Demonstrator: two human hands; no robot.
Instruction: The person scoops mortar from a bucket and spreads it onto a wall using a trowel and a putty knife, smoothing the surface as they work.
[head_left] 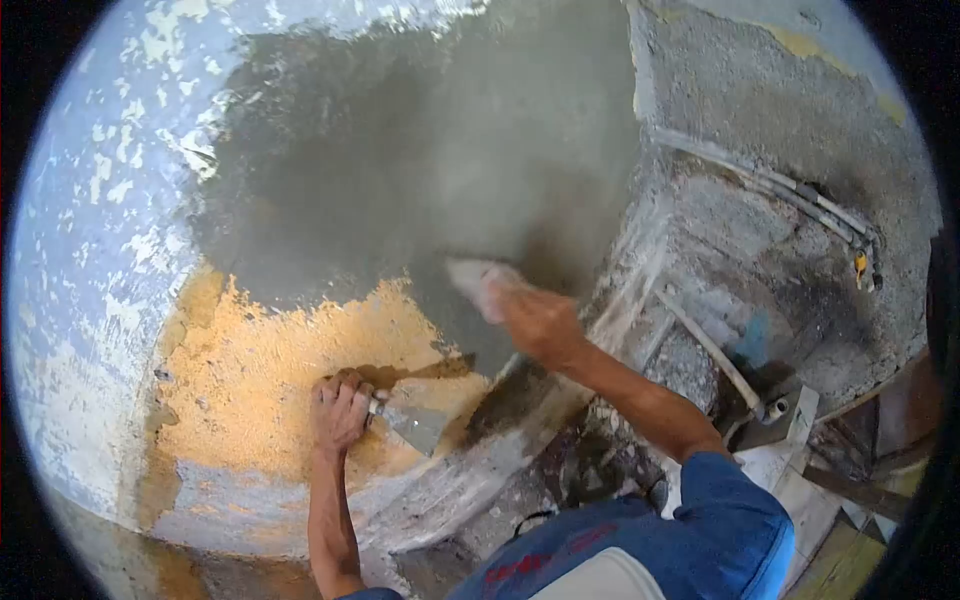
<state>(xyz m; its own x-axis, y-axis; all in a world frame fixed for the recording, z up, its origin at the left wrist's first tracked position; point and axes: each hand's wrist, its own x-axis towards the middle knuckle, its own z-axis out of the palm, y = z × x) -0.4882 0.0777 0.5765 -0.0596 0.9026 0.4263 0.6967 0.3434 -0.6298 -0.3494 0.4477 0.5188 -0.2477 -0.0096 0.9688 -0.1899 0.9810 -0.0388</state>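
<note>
My left hand (342, 408) is closed round the handle of a trowel (412, 425), whose flat blade points to the lower right, close to the orange patch of wall (270, 375). Higher up and to the right, my right hand (535, 318) is closed on a pale tool (480, 280), blurred by motion, against the grey plaster (400, 170). The exact shape of that tool cannot be made out. Grey plaster covers the upper middle of the wall and borders the orange patch.
Blue, flaking paint (100, 260) lies at the left. Pipes (790, 190) run along the rough wall at the right, and another pipe (710, 350) slants below them. Rubble and a wooden beam (860, 492) are at the lower right.
</note>
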